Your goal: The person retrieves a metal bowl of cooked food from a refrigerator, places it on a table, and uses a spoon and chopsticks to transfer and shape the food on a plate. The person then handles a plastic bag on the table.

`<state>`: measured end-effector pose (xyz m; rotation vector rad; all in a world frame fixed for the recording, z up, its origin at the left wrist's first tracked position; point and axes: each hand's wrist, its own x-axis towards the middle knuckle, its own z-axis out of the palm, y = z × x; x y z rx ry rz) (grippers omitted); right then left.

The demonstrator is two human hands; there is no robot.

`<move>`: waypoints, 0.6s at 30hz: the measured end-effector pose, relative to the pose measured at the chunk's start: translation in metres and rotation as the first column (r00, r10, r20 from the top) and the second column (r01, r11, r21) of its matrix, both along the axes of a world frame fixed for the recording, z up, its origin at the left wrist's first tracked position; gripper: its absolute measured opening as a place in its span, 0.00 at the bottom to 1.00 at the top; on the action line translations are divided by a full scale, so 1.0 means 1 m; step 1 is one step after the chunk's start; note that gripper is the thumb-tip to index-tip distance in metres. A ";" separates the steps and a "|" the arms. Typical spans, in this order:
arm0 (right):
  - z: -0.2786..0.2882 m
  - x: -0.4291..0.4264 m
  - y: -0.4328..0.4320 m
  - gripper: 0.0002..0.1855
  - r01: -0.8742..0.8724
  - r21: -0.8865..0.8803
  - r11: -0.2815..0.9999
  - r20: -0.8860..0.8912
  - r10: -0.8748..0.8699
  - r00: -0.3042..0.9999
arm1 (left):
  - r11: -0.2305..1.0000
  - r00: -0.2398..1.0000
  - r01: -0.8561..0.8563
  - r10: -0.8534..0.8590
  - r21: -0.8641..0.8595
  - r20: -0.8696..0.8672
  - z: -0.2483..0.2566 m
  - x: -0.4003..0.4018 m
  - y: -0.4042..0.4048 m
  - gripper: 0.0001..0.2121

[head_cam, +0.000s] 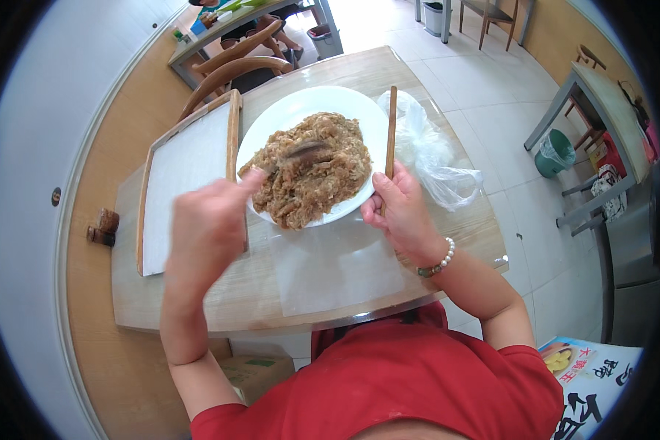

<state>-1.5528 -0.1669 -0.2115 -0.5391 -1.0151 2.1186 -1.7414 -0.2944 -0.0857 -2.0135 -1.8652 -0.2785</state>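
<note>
A large white plate rests on the table, heaped with brown minced filling. My left hand, blurred by motion, is closed at the plate's near-left edge. From it a blurred, dark, spoon-like utensil reaches into the filling; its handle is mostly hidden by the hand. My right hand grips an upright brown wooden stick, which looks like a chopstick, against the plate's right rim. The right thumb touches the rim.
Left of the plate lies a wood-framed white tray. A knotted clear plastic bag sits on the right. A translucent sheet lies nearest me on the table. Wooden chairs and a seated person are beyond.
</note>
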 end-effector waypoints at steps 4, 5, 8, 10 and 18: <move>-0.003 -0.002 0.000 0.13 0.002 0.005 1.000 -0.032 -0.002 1.000 | 0.990 0.990 0.134 -0.131 -0.052 0.061 -0.017 -0.014 0.018 0.13; -0.001 -0.003 0.000 0.13 0.002 0.007 1.000 -0.014 -0.002 1.000 | 0.982 0.981 0.172 -0.164 -0.074 0.107 -0.017 -0.016 0.019 0.14; -0.004 -0.001 0.003 0.13 0.009 -0.004 1.000 -0.009 -0.009 1.000 | 0.993 0.898 0.119 -0.102 -0.011 0.429 0.006 -0.047 0.035 0.12; -0.004 -0.001 0.001 0.13 0.017 -0.007 1.000 -0.025 -0.018 1.000 | 0.986 0.896 0.022 0.054 -0.167 0.441 0.010 -0.077 0.069 0.11; 0.000 -0.002 -0.001 0.11 0.021 0.031 0.999 -0.004 -0.020 1.000 | 0.757 0.627 0.302 0.300 -0.580 0.719 -0.011 -0.117 0.148 0.10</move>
